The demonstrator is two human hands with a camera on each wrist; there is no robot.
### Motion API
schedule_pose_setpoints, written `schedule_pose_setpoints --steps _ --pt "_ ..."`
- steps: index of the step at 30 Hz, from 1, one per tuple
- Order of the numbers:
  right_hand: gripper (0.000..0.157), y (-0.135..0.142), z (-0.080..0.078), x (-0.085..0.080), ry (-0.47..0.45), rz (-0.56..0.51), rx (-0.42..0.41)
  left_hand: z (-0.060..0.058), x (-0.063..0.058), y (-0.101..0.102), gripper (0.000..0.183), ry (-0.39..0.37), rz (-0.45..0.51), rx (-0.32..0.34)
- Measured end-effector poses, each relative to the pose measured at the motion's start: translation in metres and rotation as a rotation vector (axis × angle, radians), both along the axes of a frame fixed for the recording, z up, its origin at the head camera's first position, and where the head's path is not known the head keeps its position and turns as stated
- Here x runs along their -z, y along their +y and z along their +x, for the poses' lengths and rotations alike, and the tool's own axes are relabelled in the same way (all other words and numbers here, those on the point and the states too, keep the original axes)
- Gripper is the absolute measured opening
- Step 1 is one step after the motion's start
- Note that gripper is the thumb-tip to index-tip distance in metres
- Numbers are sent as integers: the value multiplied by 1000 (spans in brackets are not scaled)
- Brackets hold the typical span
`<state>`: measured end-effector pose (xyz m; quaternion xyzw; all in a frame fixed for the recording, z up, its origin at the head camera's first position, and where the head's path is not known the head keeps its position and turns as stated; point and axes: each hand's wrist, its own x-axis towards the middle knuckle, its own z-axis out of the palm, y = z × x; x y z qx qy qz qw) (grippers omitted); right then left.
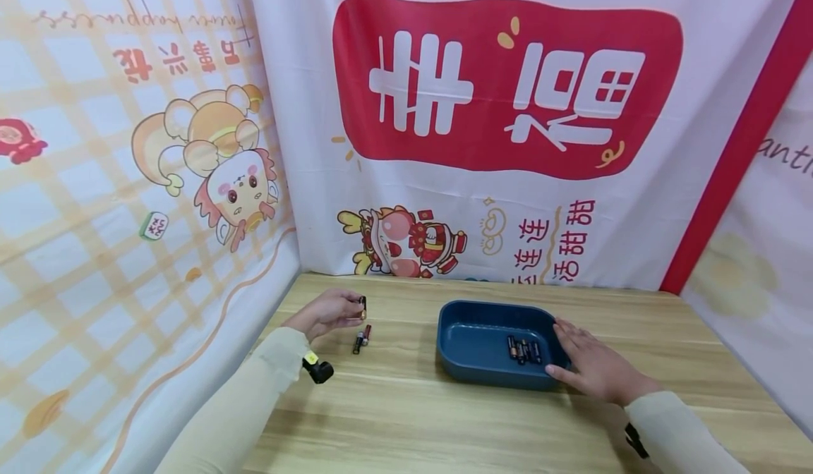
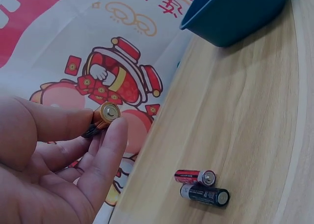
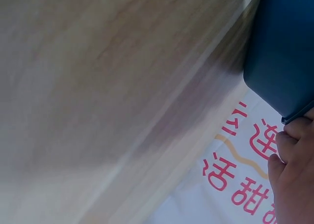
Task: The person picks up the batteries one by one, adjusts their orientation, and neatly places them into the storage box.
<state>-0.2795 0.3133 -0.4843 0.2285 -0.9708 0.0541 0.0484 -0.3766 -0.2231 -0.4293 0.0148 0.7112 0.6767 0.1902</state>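
Note:
My left hand (image 1: 332, 312) pinches a black-and-copper battery (image 2: 106, 113) between thumb and fingers, holding it above the table. Its bare metal end faces the left wrist camera. Below it, a red battery (image 2: 194, 177) and a black battery (image 2: 205, 194) lie side by side on the wood. Over to the right stands a dark blue rectangular basin (image 1: 470, 375) with several batteries (image 1: 524, 350) lying together in its right part. My right hand (image 1: 600, 368) rests at the basin's right end, its fairly straight fingers touching the rim and its thumb near the front corner.
The wood-grain table (image 1: 394, 424) meets a white printed cloth (image 1: 305, 178) at its back edge. Another printed cloth (image 1: 82, 248) hangs along the left side. Small black devices are strapped at both wrists.

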Motion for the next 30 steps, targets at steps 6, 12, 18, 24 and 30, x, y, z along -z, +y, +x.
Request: schedule_pose_setpoints --steps 6,12,18,24,30 --pt "90 0 3 -3 48 39 -31 0 -5 10 45 8 -8 0" --pt "90 3 3 0 56 65 -28 -2 -7 24 46 4 -2 20" --pt "90 2 4 -3 57 69 -39 -1 -8 41 43 -8 -1 24" --pt "91 1 3 -7 44 100 -40 -3 -9 60 44 -7 6 64" --pt "92 -1 2 -10 35 128 -45 -3 -9 81 44 11 -11 122"
